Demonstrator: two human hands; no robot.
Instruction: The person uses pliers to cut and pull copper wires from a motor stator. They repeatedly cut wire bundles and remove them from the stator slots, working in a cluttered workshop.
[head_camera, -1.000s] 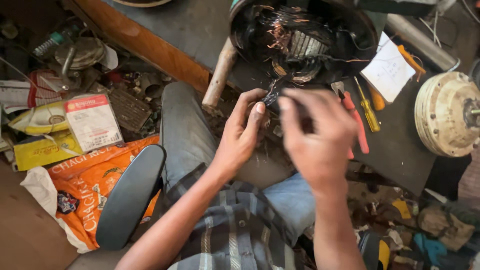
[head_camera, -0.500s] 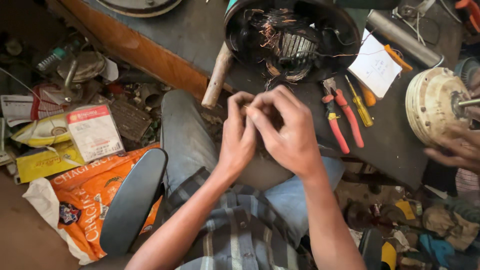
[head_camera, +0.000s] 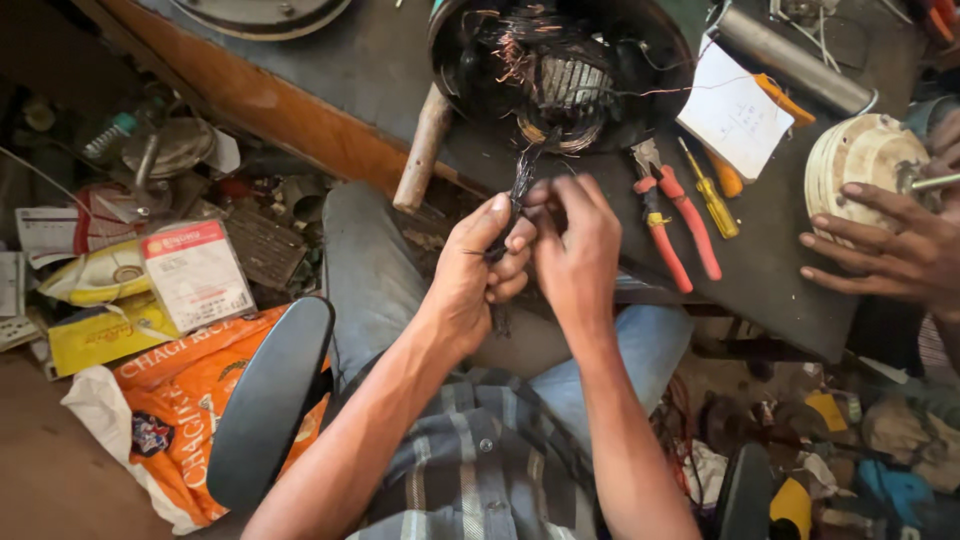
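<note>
My left hand (head_camera: 480, 265) and my right hand (head_camera: 573, 255) meet over my lap, both pinching a thin dark bundle of wires (head_camera: 520, 182). The bundle runs up from my fingers into a round black motor housing (head_camera: 560, 70) with copper windings, which sits on the dark workbench (head_camera: 400, 80) just beyond my hands. My fingers are closed tight on the wires, thumbs pressed to fingertips. A short length of the bundle hangs below my left hand.
Red-handled pliers (head_camera: 672, 215), a yellow screwdriver (head_camera: 710, 195) and a white paper (head_camera: 735, 108) lie right of the housing. A wooden hammer handle (head_camera: 420, 150) leans at the bench edge. Another person's hand (head_camera: 885, 250) rests by a cream round motor part (head_camera: 860, 165). Boxes and an orange bag (head_camera: 170, 400) clutter the left floor.
My hands have closed together on the wire bundle and now hold it steady below the housing. Another person's hand has come in at the right by the cream motor part.
</note>
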